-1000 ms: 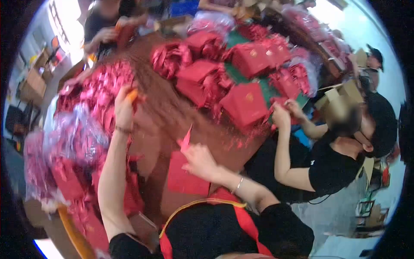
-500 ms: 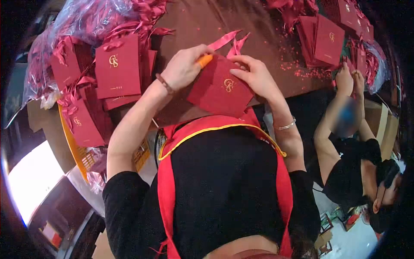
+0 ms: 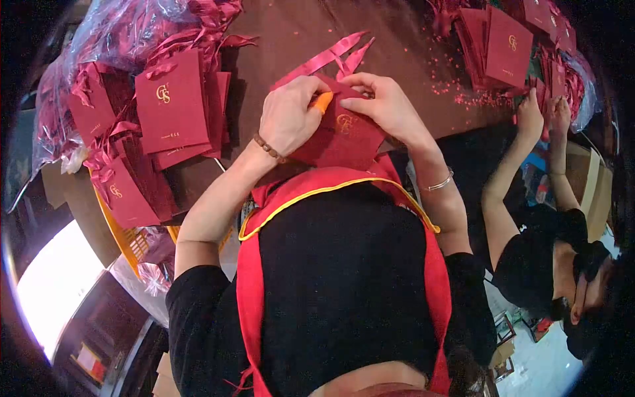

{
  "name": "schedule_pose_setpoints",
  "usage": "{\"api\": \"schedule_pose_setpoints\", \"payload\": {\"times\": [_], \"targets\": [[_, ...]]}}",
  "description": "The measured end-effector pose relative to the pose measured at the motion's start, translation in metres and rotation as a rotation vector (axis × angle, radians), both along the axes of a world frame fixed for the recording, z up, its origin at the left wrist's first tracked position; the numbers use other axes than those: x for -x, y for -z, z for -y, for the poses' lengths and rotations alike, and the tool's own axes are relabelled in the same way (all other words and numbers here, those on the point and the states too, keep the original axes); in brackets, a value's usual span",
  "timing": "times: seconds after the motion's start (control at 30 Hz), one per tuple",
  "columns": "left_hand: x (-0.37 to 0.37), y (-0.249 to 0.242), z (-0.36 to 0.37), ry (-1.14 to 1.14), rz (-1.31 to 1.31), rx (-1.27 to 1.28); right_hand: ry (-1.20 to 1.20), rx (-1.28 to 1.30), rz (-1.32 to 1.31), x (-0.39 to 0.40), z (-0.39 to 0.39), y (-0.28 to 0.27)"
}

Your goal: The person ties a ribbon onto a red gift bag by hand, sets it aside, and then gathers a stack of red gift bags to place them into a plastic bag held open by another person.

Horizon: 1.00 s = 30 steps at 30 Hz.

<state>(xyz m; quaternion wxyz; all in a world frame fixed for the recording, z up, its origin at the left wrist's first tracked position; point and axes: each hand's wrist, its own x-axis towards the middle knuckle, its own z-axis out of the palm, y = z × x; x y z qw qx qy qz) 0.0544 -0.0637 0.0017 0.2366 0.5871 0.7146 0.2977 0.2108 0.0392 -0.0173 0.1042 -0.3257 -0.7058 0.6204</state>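
Note:
A small dark red paper gift bag (image 3: 347, 142) with gold lettering lies at the table's near edge, close to my apron. A pink-red ribbon (image 3: 331, 54) sticks out past its top. My left hand (image 3: 291, 112) is closed at the bag's upper left edge, fingers curled under. Something bright orange (image 3: 323, 102) shows at its thumb; whether that is a thumb cover or a held tool, I cannot tell. With thumb and fingers, my right hand (image 3: 383, 109) pinches the bag's top edge near the ribbon, just above the lettering.
Stacks of similar ribboned bags (image 3: 170, 102) stand at the left, beside clear plastic wrapping (image 3: 119, 33) and a yellow basket (image 3: 135, 246). More bags (image 3: 509, 49) stand far right, near scattered red bits (image 3: 473, 99). A co-worker's hands (image 3: 531, 116) work at the right edge.
My left hand has turned and moved slightly lower, its fingers curling in more. My right hand has shifted a little left along the bag's top. The bag has moved slightly left.

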Motion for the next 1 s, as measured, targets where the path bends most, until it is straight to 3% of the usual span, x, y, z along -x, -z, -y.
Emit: {"api": "schedule_pose_setpoints", "payload": {"times": [0.1,0.3,0.47,0.67,0.9,1.0], "targets": [[-0.001,0.004,-0.002,-0.012,0.007,-0.011,0.008,-0.089,0.035,0.0,0.002,-0.004],[-0.005,-0.007,-0.008,-0.008,-0.03,0.1,0.032,-0.009,0.047,-0.003,0.005,-0.003],[-0.004,-0.005,-0.007,-0.018,-0.039,0.161,0.069,-0.146,0.075,-0.001,0.01,0.001],[-0.009,-0.002,-0.006,-0.009,-0.184,-0.005,0.082,-0.13,0.122,-0.002,0.015,-0.008],[-0.01,0.005,-0.004,-0.053,-0.081,-0.038,0.086,-0.029,0.006,-0.007,0.012,0.004],[-0.017,0.014,0.002,0.002,-0.18,-0.181,0.083,0.032,0.007,-0.008,0.012,0.005]]}}
